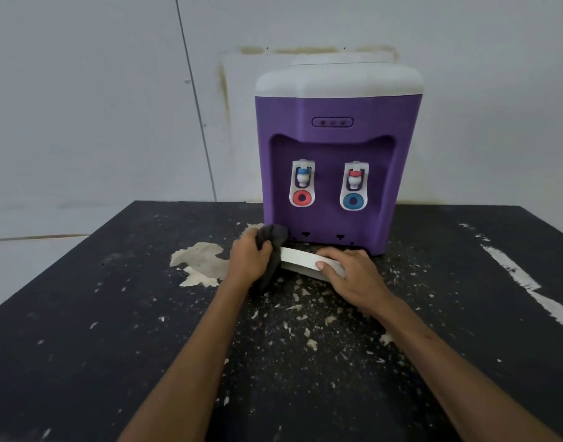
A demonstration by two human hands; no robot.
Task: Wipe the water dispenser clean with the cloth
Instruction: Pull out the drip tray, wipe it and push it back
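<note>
Water dispenser [334, 129]: purple body, white top, upright toward the back of the table, right of centre and close to the wall.
Drip tray [297, 258]: white, jutting out at a slant from the foot of the dispenser's front.
Cloth [273, 234]: dark grey, bunched against the dispenser's lower left corner and the tray's left end, with a tail hanging down to the tabletop.
Left hand [248, 260]: fingers curled tight round the cloth, knuckles up, pressed in at the tray's left end.
Right hand [350, 272]: clamped on the tray's right end, thumb flat along the front face, fingers bent over the top edge.
Hands together: apart, one at each end of the tray, forearms reaching in from the near edge.
Taps: two in the front recess, blue-capped [302, 178] over a red ring, red-capped [354, 181] over a blue ring.
Table [114, 314]: black, coating flaked, with pale bare patches and scattered chips.
Wall [82, 90]: pale grey, brown stains behind the dispenser.
</note>
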